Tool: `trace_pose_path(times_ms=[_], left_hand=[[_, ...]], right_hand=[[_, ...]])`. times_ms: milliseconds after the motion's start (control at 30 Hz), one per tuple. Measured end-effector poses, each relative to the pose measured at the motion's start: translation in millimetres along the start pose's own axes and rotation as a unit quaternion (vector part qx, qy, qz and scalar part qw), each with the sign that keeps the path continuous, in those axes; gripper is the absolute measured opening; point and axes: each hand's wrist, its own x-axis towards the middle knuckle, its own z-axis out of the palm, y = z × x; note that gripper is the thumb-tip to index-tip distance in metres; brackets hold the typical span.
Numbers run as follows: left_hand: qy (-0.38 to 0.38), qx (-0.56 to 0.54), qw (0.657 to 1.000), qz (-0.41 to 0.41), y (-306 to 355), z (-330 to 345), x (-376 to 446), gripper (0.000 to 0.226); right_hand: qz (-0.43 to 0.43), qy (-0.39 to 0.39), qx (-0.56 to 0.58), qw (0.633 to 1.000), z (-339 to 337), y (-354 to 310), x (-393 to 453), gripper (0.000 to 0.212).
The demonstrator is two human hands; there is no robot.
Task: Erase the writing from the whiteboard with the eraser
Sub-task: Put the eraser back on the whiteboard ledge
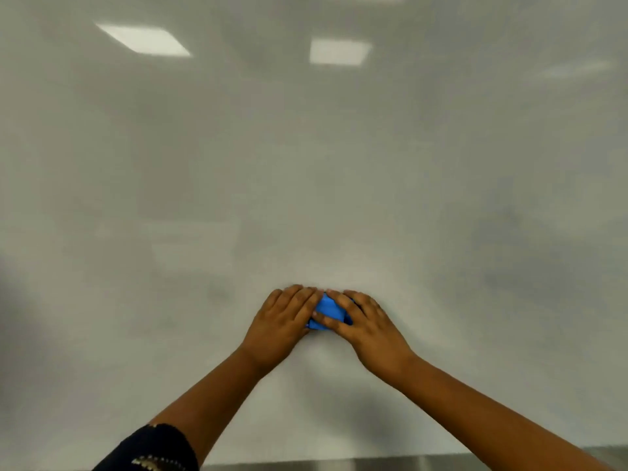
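The whiteboard carries a blue eraser pressed flat against its surface.

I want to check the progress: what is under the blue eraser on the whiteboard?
That spot is covered. The blue eraser lies flat on the whiteboard, with the left hand and right hand on top. Around it the board shows only faint grey smudges, no clear writing.

Far above my hands, two bright ceiling-light reflections glare; below my wrists runs a grey metal ledge.
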Motion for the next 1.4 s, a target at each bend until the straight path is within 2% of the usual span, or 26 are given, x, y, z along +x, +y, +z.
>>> trace_pose_path(times_ms=[133,267,400,467,533,600,667,700,733,800,833,867,1000,1067,1133,1200,1267,1300,1333,1367,1400], left_hand=[[-0.015,-0.003,1.0,-0.009,33,27,-46,0.036],[-0.07,-0.026,0.992,-0.102,69,48,-81,0.044],[-0.113,-0.045,0.983,-0.135,88,63,-105,0.038],[-0.11,-0.041,0.983,-0.141,94,71,-119,0.026],[-0.111,-0.025,0.982,-0.153,101,79,-132,0.021],[-0.122,-0.014,0.979,-0.162,109,88,-145,0.027],[-0.122,-0.012,0.979,-0.165,113,94,-155,0.05],[-0.133,-0.022,0.977,-0.163,116,92,-156,0.055],[-0.142,-0.023,0.975,-0.169,119,89,-156,0.048],[-0.219,-0.059,0.957,-0.178,124,81,-153,0.041],[-0.266,-0.086,0.943,-0.179,126,81,-152,0.044],[-0.281,-0.085,0.939,-0.182,128,83,-153,0.046],[-0.333,-0.105,0.921,-0.174,127,93,-165,0.046],[-0.334,-0.117,0.919,-0.172,129,99,-166,0.027],[-0.373,-0.134,0.904,-0.162,131,106,-174,0.041],[-0.354,-0.118,0.914,-0.16,136,106,-179,0.026],[-0.34,-0.091,0.926,-0.134,137,118,-196,0.051],[-0.326,-0.086,0.93,-0.146,136,114,-193,0.052],[-0.325,-0.077,0.929,-0.157,140,112,-189,0.026],[-0.331,-0.103,0.919,-0.189,141,114,-189,0.02],[-0.357,-0.13,0.908,-0.177,145,125,-198,0.048]], right_hand=[[-0.005,-0.058,0.024,0.998,24,-14,-39,0.096],[0.003,-0.133,0.038,0.99,49,-31,-67,0.089],[-0.005,-0.166,0.061,0.984,68,-42,-84,0.076],[-0.015,-0.183,0.037,0.982,77,-46,-96,0.074],[-0.014,-0.167,0.004,0.986,87,-53,-109,0.066],[-0.004,-0.149,-0.012,0.989,100,-64,-120,0.045],[0.013,-0.169,0.009,0.986,107,-73,-126,0.039],[0.028,-0.179,0.021,0.983,110,-75,-128,0.04],[0.042,-0.197,0.04,0.979,114,-78,-129,0.053],[0.073,-0.228,0.074,0.968,120,-80,-133,0.08],[0.087,-0.24,0.082,0.963,122,-80,-134,0.086],[0.096,-0.254,0.086,0.959,123,-82,-135,0.089],[0.106,-0.294,0.108,0.944,127,-85,-139,0.091],[0.102,-0.311,0.109,0.939,129,-87,-143,0.086],[0.109,-0.323,0.111,0.933,131,-90,-149,0.084],[0.117,-0.324,0.124,0.931,133,-93,-154,0.084],[0.123,-0.332,0.134,0.926,134,-95,-158,0.084],[0.123,-0.336,0.13,0.925,135,-96,-159,0.086],[0.125,-0.346,0.123,0.922,137,-95,-159,0.089],[0.126,-0.352,0.107,0.921,138,-94,-160,0.092],[0.13,-0.36,0.103,0.918,138,-94,-160,0.094]])
